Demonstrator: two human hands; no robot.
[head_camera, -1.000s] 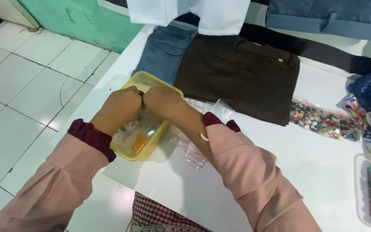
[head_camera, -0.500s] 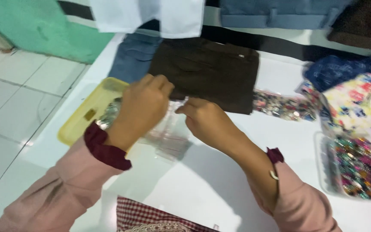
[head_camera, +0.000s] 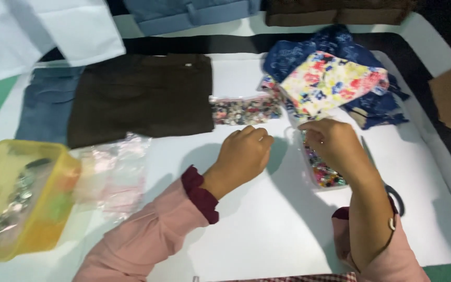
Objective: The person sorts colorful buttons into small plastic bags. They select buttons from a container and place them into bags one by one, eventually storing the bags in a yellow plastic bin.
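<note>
My left hand (head_camera: 244, 154) rests on the white table (head_camera: 267, 230) with its fingers curled in and nothing visible in it. It lies just left of a clear plastic box (head_camera: 323, 175) full of small colourful buttons. My right hand (head_camera: 335, 146) is over that box, fingers bent down at its far rim. Whether it grips the box or something inside is hidden. A zip bag of mixed buttons (head_camera: 244, 109) lies just beyond my left hand.
A yellow tub (head_camera: 53, 219) with buttons stands at the left beside crumpled clear bags (head_camera: 113, 172). Folded brown trousers (head_camera: 142, 99) and blue jeans (head_camera: 48, 102) lie behind. Floral cloth (head_camera: 330, 81) tops navy fabric (head_camera: 309, 52). Scissors (head_camera: 396, 201) lie under my right forearm.
Both hands have left the yellow tub and the clear bags and moved right to the clear box of buttons. The view has swung right with them.
</note>
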